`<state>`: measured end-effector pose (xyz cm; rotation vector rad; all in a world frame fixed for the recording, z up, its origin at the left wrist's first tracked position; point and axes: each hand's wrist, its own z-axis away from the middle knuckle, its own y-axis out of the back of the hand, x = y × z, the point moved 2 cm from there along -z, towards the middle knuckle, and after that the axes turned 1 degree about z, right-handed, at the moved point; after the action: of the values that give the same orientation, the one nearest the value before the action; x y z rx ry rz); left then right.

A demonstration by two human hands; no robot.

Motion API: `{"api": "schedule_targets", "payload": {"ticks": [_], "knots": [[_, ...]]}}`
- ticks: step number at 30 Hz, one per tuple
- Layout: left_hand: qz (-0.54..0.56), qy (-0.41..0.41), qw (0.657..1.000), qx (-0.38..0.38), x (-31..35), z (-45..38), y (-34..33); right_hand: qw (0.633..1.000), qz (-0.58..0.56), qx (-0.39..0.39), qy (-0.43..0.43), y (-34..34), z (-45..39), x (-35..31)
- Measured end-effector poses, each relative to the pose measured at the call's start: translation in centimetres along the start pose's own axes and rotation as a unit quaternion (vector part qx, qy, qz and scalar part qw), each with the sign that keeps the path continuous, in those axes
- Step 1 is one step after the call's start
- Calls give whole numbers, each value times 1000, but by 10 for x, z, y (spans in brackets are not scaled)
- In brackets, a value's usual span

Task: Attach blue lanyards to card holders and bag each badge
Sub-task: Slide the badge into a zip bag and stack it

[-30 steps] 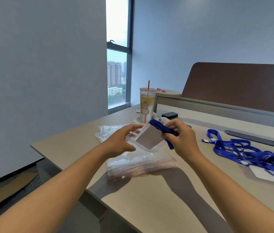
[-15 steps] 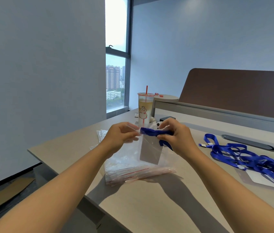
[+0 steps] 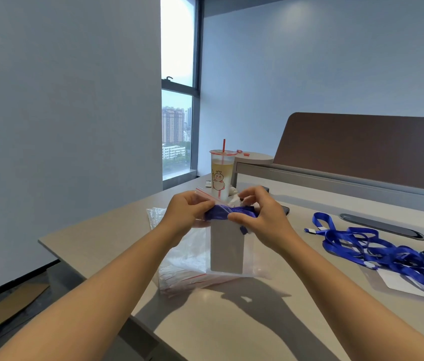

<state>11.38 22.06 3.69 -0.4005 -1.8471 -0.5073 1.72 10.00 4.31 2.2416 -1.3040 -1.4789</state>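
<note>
- At the centre of the frame, a clear zip bag point(image 3: 227, 252) is held upright above the desk point(image 3: 231, 321), its mouth at the top between the two hands.
- A card holder point(image 3: 226, 248) is seen inside the bag, its long axis vertical and its lower end near the bag's bottom.
- A bunched blue lanyard point(image 3: 231, 212) lies crosswise at the bag's mouth, its long axis running left to right, directly between the hands.
- The left hand point(image 3: 188, 213) is curled at the bag's upper left; its fingertips are pinched on the bag's rim and the lanyard's left end.
- The right hand point(image 3: 263, 220) is curled at the upper right, with thumb and forefinger pinched on the lanyard's right end; whether the bag's rim is also gripped cannot be told.
- The lanyard sits just below both sets of fingertips and just above the card holder, so the coming push is judged to run straight down along the holder's long axis.
- Both hands are about equally near; the right is judged better placed to tuck while the left keeps the mouth open.
- Below the held bag, a stack of spare bags point(image 3: 179, 274) lies flat on the desk.
- At the right of the frame, a pile of loose lanyards point(image 3: 388, 254) lies well apart from the hands.
</note>
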Motion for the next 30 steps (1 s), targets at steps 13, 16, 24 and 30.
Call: {"api": "schedule_targets", "payload": {"ticks": [13, 16, 24, 30], "knots": [[55, 15, 997, 59, 9, -2, 6, 991, 132, -21, -1, 2, -2, -5], [67, 14, 996, 66, 9, -4, 9, 988, 150, -19, -7, 5, -6, -7], [126, 14, 988, 89, 16, -10, 20, 989, 148, 18, -13, 8, -14, -7], [186, 21, 977, 104, 28, -18, 25, 978, 196, 67, 0, 17, -27, -10]]}}
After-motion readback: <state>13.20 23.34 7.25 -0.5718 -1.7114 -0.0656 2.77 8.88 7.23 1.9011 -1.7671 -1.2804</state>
